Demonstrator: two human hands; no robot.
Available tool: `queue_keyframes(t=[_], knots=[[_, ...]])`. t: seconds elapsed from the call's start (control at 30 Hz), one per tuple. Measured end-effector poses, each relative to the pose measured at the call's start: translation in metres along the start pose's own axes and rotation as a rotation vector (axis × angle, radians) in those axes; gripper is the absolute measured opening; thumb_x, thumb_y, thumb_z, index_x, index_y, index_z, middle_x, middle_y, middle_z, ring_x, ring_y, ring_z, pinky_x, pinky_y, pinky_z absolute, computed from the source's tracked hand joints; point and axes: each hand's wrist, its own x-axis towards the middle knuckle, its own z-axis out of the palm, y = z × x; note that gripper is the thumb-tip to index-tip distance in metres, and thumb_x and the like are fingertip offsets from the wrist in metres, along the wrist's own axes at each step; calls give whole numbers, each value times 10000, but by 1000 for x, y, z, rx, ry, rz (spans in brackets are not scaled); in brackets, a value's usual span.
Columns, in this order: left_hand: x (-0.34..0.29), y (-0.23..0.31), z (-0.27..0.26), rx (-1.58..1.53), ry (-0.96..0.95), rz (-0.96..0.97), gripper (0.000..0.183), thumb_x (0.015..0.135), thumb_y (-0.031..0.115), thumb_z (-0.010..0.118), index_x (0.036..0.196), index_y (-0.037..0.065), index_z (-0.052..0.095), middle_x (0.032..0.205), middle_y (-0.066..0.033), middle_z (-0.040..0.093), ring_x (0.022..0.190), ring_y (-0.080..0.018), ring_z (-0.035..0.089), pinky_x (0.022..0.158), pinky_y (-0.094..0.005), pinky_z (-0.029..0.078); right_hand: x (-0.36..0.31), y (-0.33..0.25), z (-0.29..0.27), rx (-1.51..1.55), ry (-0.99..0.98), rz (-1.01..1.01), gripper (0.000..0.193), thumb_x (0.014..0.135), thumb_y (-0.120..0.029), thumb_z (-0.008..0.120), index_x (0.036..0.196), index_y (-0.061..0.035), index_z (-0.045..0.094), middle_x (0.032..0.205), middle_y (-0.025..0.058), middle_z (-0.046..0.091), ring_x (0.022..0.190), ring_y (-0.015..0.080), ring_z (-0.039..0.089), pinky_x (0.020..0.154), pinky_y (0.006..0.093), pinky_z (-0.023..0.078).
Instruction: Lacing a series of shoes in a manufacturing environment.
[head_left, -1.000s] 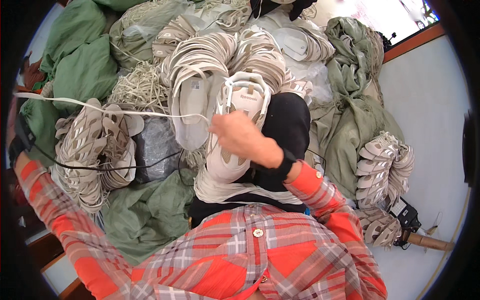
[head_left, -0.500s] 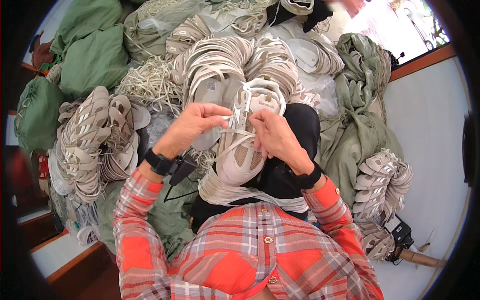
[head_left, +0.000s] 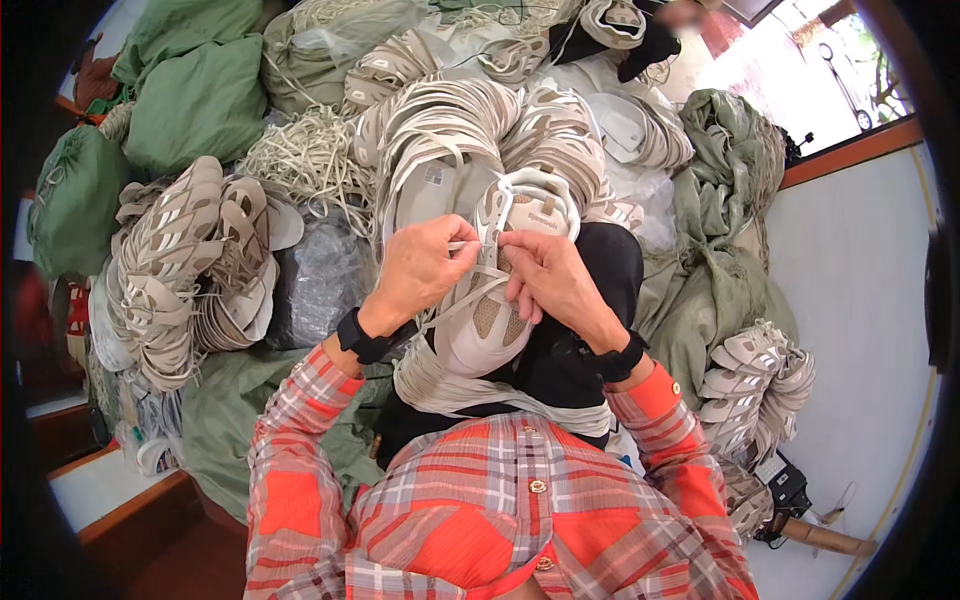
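Green sacks point(head_left: 195, 115) everywhere in our corner, folks, heaped up on the far left, with a pale wall point(head_left: 850, 300) over on the right. We've also got bundles of nested beige shoe uppers all round us: a big fan of uppers point(head_left: 445, 105) just past the work, one bundle point(head_left: 165, 275) on the left and another point(head_left: 752, 385) near that wall. A tangle of cream laces point(head_left: 305, 155) sits behind the left-hand bundle.

Front and centre is the shoe point(head_left: 487, 340), beige and white, over our lap, toe pointing back at us, just left of our black-trousered knee point(head_left: 610, 280). A flat cream lace point(head_left: 488, 290) runs across its front. Our left hand point(head_left: 420, 265) is on the shoe's left side, thumb and forefinger pinched tight on a bit of that lace. Our right hand point(head_left: 555, 280) comes in from the other side, fingertips bunched close by the eyelets; we can't tell whether they're gripping lace, shoe or nothing. More pale laces point(head_left: 440, 388) lie across our lap under the toe.
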Motion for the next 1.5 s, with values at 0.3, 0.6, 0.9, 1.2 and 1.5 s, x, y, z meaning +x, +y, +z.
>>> queue_keyframes(t=[0.3,0.6,0.9,1.2,1.5], knots=[[8,-20,5,-288,-121,-68,107,818,140,630,841,35,629,754,-26,637,648,-141,586,580,-270,450,1,-9,-1,-27,-2,43,309,914,-107,451,1180,37,519,581,65,584,380,98,522,328,213,398],[-9,-20,5,-556,-176,-187,160,829,151,643,864,-4,653,709,0,627,638,-56,532,588,-217,434,-7,-14,-1,-87,-66,94,377,898,-113,486,1241,37,445,554,70,572,357,112,514,307,217,388],[-12,-12,2,89,-47,148,136,792,209,613,791,73,620,642,-120,620,581,-318,597,518,-400,440,-2,-10,-6,-25,-102,109,372,895,-121,497,1232,27,443,538,70,568,347,115,510,293,216,385],[-13,3,6,465,15,294,91,782,157,623,793,84,570,672,-96,615,599,-310,598,501,-405,441,-7,-17,-2,-104,-105,94,378,896,-131,500,1230,38,448,545,75,570,350,111,501,309,216,379],[2,-39,6,-744,-417,-487,156,853,209,654,819,77,579,617,26,527,506,-31,417,448,-202,309,9,-18,-7,-191,-160,84,225,900,-122,464,1048,35,526,531,77,567,332,109,487,284,227,352]])
